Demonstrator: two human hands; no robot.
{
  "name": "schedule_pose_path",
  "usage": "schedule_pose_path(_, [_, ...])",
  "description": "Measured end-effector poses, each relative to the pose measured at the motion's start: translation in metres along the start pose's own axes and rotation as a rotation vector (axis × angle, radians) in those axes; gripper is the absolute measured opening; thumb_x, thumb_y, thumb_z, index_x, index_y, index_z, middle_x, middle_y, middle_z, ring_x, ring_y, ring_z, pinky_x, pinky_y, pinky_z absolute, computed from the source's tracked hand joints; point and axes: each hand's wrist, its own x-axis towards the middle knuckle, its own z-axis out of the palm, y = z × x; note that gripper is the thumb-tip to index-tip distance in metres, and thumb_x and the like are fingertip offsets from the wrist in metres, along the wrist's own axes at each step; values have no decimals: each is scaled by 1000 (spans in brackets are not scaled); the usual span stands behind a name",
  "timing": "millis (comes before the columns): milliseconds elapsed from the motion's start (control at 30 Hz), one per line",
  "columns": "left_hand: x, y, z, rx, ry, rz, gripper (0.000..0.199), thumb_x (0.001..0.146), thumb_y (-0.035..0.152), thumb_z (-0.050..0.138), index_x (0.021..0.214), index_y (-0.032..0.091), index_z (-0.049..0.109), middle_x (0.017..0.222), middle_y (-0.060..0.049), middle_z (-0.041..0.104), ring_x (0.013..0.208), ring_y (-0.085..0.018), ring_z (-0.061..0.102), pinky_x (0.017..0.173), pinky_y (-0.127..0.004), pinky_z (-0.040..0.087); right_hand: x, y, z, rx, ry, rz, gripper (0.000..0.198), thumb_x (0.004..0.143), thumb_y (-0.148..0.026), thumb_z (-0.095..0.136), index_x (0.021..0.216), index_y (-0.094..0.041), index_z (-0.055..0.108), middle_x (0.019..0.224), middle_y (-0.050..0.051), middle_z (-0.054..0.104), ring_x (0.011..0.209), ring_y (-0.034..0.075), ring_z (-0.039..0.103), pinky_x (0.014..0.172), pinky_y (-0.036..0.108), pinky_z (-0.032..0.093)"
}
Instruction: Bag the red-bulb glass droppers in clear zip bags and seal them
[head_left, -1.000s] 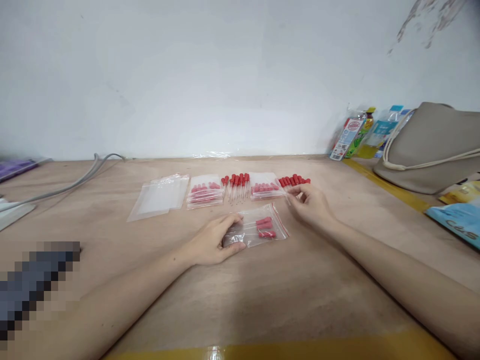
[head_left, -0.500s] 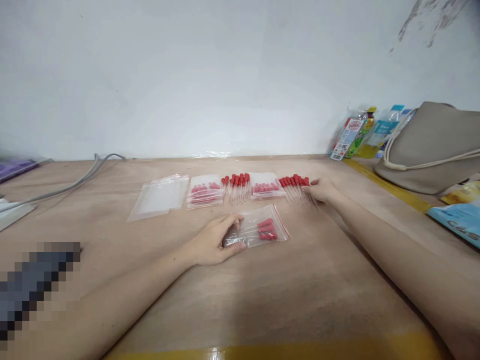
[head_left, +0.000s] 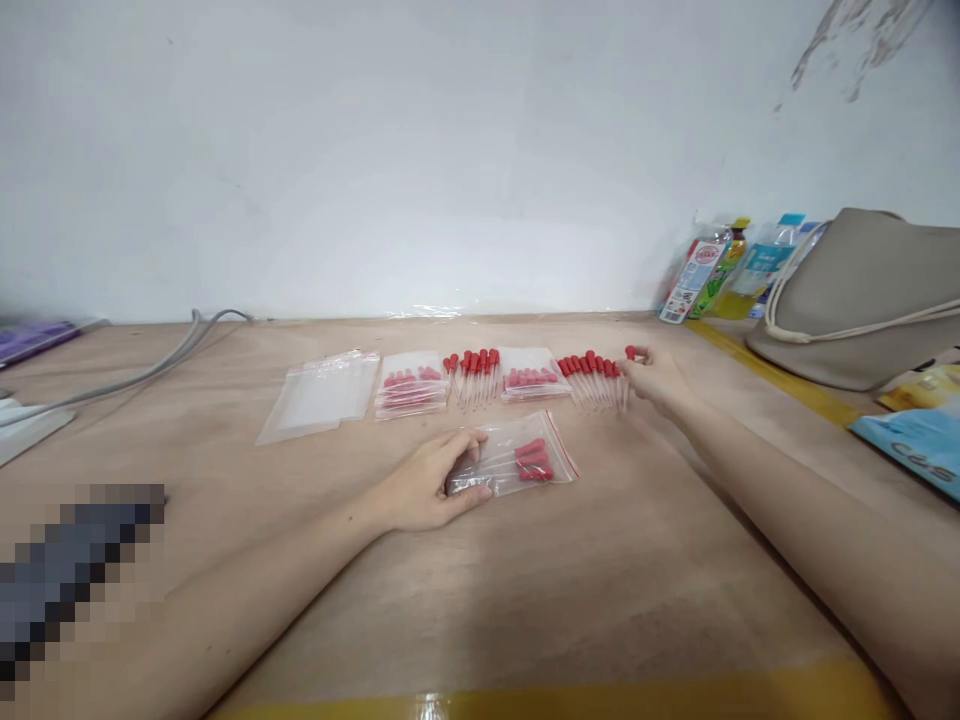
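My left hand [head_left: 431, 482] grips the closed end of a clear zip bag [head_left: 495, 478] lying on the table, thumb in front and fingers behind. Inside that bag lie several droppers with red bulbs [head_left: 534, 462], bulbs toward the red-striped mouth at the right. Farther back, my right hand [head_left: 654, 378] is closed in a pinch on one dropper [head_left: 631, 353], its red bulb showing above the fingertips. Just left of it lies a fanned row of loose droppers [head_left: 589, 372], thin clear stems toward me. A smaller loose group of droppers [head_left: 476, 370] lies between two stacks of filled bags.
Filled bags lie in one stack [head_left: 410, 395] and another stack [head_left: 532, 378]; flat unfilled bags [head_left: 319, 395] lie left. Bottles [head_left: 761, 270] and a grey bag [head_left: 870, 310] stand back right, a blue packet [head_left: 915, 440] before them. A cable [head_left: 161, 360] crosses the left side.
My right hand has lifted one dropper slightly from the right end of the row, moving a little rightward. My left hand and its bag have stayed in place.
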Motion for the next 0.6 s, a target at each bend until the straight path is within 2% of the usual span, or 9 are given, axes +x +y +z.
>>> schedule_pose_path(67, [0, 0, 0, 2, -4, -6, 25, 81, 38, 57, 91, 20, 42, 122, -12, 53, 113, -25, 51, 90, -39, 43, -16, -13, 4, 86, 29, -1, 53, 65, -27, 62, 115, -16, 48, 61, -2, 51, 45, 11, 46, 40, 24, 34])
schedule_pose_path(133, [1, 0, 0, 2, 0, 0, 25, 81, 38, 57, 91, 20, 42, 122, -12, 53, 112, -25, 51, 90, -39, 43, -38, -22, 11, 179, -48, -28, 57, 68, -31, 60, 121, -20, 40, 62, -4, 48, 41, 10, 43, 36, 24, 34])
schedule_pose_path(233, [1, -1, 0, 3, 7, 12, 25, 81, 37, 57, 91, 20, 42, 121, -12, 53, 112, -25, 52, 90, -39, 43, -69, -26, 24, 298, -138, -123, 53, 70, -37, 60, 117, -24, 37, 74, -3, 50, 40, 9, 45, 35, 24, 37])
schedule_pose_path(333, [0, -2, 1, 8, 3, 10, 25, 81, 37, 57, 91, 20, 43, 123, -12, 52, 111, -25, 52, 91, -39, 43, -84, -21, 32, 406, -127, -163, 48, 70, -39, 61, 108, -25, 35, 83, -2, 51, 45, 8, 51, 41, 25, 46])
schedule_pose_path(433, [0, -2, 1, 11, 3, 3, 25, 81, 37, 57, 91, 20, 43, 123, -11, 52, 111, -25, 52, 91, -39, 43, -85, -15, 36, 491, -124, -109, 48, 69, -40, 62, 103, -25, 32, 74, -6, 49, 48, 9, 55, 45, 25, 49])
schedule_pose_path(600, [1, -2, 1, 16, 8, 15, 25, 81, 38, 57, 91, 19, 43, 122, -12, 53, 111, -24, 52, 90, -38, 43, -93, -16, 41, 613, -245, 64, 43, 68, -43, 61, 96, -25, 34, 65, -9, 51, 51, 11, 60, 53, 28, 52])
